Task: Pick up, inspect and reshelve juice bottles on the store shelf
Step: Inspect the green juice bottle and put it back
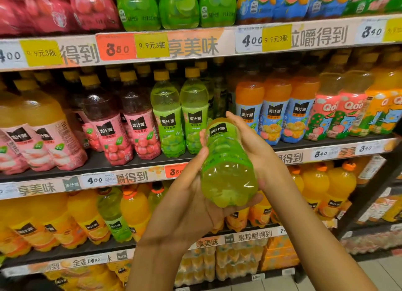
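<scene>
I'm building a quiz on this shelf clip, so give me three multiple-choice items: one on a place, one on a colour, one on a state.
1. Where on the middle shelf do the green-label bottles stand?
A. Between the pink-label bottles and the blue-label orange bottles
B. At the far left end
C. Right of the Qoo bottles

2. What colour is the drink in the held bottle?
A. Red
B. Pale green
C. Orange

3. How is the held bottle held?
A. Upright by its cap
B. Lying on the shelf
C. Tilted, base toward the camera, in both hands

Answers: 1 A, pink left and blue right of them. 2 B, green liquid shows through the base. 3 C, left hand cups below, right hand grips the side.
</scene>
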Demonstrator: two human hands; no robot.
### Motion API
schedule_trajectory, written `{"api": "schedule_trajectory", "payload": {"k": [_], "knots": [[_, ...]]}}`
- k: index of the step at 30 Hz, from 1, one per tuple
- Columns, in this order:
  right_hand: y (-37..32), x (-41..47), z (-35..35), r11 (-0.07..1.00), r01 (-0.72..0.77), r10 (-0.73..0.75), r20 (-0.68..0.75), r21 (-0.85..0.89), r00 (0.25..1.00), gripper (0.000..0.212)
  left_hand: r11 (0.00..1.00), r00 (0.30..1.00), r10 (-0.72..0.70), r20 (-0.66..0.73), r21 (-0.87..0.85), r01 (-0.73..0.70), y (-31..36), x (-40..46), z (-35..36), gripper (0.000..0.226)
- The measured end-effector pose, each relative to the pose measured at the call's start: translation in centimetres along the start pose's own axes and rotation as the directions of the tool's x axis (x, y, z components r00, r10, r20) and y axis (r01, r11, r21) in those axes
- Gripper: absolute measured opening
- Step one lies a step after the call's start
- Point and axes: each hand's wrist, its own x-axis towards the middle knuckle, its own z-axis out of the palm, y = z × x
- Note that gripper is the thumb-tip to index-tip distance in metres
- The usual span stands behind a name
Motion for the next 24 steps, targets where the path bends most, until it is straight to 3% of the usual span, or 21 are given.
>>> {"api": "schedule_trajectory", "payload": {"k": [2, 4, 11, 14, 20, 24], "knots": [[-0.6, 0.3, -0.4, 1.000, -0.006, 0.004, 0.104, 0.019, 0.995, 0.052, 0.996, 0.995, -0.017, 0.103, 0.093, 0.008, -0.7, -0.9, -1.2, 0.049], [-1.6, -0.1, 0.0, 0.997, 0.065, -0.059, 0.171, -0.033, 0.984, 0.047, 0.988, 0.996, 0.015, 0.085, 0.154, -0.028, -1.0, -0.9, -1.7, 0.047], [-2.0, -1.3, 0.7, 0.923, 0.318, -0.300, 0.111, -0.217, 0.947, 0.027, 0.885, 0.988, 0.150, -0.030, 0.450, -0.121, -1.8, -0.5, -2.6, 0.051], [-1.9, -2.0, 0.9, 0.878, 0.419, -0.403, 0.114, -0.231, 0.908, 0.021, 0.830, 0.984, 0.181, 0.003, 0.535, -0.154, -2.5, -0.2, -3.0, 0.042], [-1.6, -3.1, 0.9, 0.780, 0.590, -0.524, 0.298, -0.208, 0.798, 0.031, 0.734, 0.929, 0.361, 0.085, 0.588, -0.339, -3.0, 0.3, -2.7, 0.042], [-1.1, -4.0, 0.5, 0.738, 0.641, -0.523, 0.424, -0.209, 0.740, 0.050, 0.603, 0.829, 0.553, 0.090, 0.644, -0.472, -2.6, 1.0, -2.8, 0.048]]}}
